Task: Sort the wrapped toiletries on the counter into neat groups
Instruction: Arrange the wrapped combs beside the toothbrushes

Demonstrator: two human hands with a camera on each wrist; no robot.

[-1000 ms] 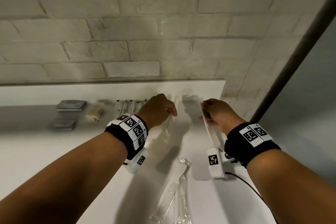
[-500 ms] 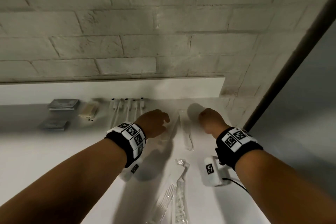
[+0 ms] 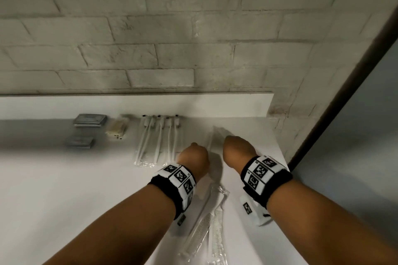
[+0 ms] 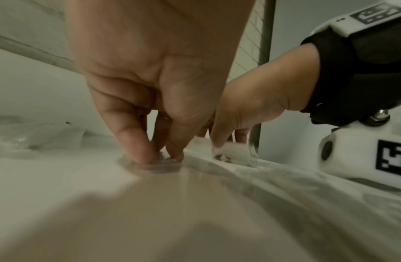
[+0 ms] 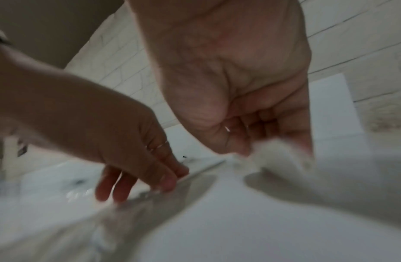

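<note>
Apparently wrapped comb point(image 3: 212, 137) between both hands point(image 3: 195, 158)

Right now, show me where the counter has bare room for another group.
Bare: the near-left counter, bordered by the sachets, toothbrushes and left arm. Crowded: the back row, and the right end around both hands and the combs.
</note>
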